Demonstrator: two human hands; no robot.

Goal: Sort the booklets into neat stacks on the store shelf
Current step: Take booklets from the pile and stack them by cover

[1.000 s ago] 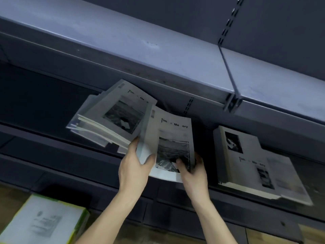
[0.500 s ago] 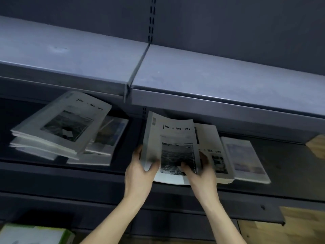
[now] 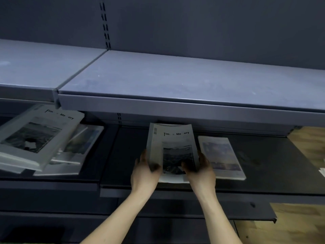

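A grey booklet (image 3: 171, 138) with a dark photo on its cover is held over the middle of the dark lower shelf (image 3: 133, 152), its top bowed upward. My left hand (image 3: 145, 170) grips its lower left edge, thumb on the cover. My right hand (image 3: 200, 169) grips its lower right edge the same way. The booklet sits over a stack whose white edge shows below it. Right beside lies another booklet (image 3: 220, 156) with a bluish picture. An untidy pile of booklets (image 3: 35, 138) lies tilted at the far left.
A grey upper shelf (image 3: 175, 81) overhangs the lower one, hiding its back. A slotted upright (image 3: 105, 23) runs up the back wall. Wooden floor (image 3: 309, 143) shows at the right beyond the shelf end.
Both hands have carried the booklet rightward from the left pile and lowered it over the stack beside the bluish booklet. The view has swung right.
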